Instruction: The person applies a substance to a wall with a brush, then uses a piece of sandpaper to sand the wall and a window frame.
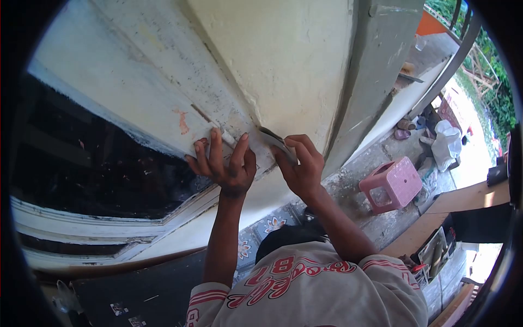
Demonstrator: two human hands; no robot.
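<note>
My left hand (224,161) presses flat against the white painted window frame (136,98), fingers spread over a pale patch of paper or filler at the frame's corner. My right hand (299,163) grips a small flat scraper-like tool (275,143) and holds its edge against the same corner, where the frame meets the cream wall (283,60). The two hands are close together, almost touching. The tool's blade is partly hidden by my fingers.
Dark window glass (81,163) lies to the left. A grey post (376,71) runs beside the wall. Below on the floor stand a pink plastic stool (392,182), a white bag (447,143) and a wooden board (468,199). Patterned tiles (272,223) lie under me.
</note>
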